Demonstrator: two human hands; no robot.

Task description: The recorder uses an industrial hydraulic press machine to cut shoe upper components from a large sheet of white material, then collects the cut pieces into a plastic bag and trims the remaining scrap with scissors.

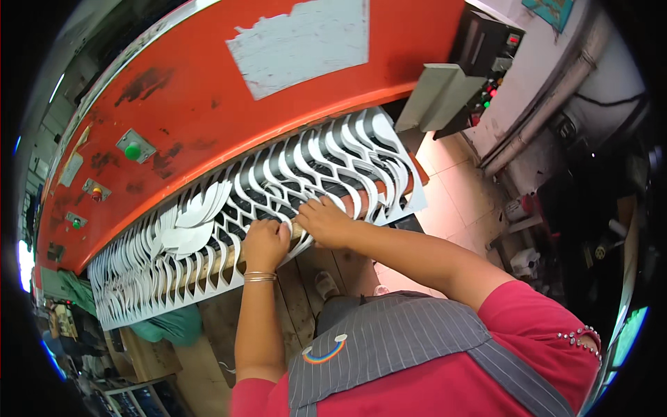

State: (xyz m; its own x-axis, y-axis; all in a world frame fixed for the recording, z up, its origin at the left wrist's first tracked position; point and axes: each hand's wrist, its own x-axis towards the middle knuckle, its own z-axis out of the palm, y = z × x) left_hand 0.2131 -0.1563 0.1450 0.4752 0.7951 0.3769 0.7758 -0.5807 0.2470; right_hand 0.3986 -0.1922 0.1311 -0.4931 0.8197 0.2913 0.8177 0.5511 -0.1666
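Observation:
A long white sheet (pixel 379 132), cut through with rows of curved openings so that only thin wavy strips stand, lies across the bed of a red machine. At its near edge, my left hand (pixel 266 243) has its fingers curled over the strips and closed on them. Just to the right, my right hand (pixel 325 221) grips the strips too, its fingers bent over them. Farther left, loose white sole-shaped cut pieces (pixel 191 238) are heaped on top of the sheet. What lies under my fingertips is hidden.
Behind the sheet rises the red machine front (pixel 187 90) with a green button (pixel 133 151) and a red button (pixel 96 195). A dark control box (pixel 484 45) stands at the far right. Green cloth (pixel 172 324) hangs below the bed's left part.

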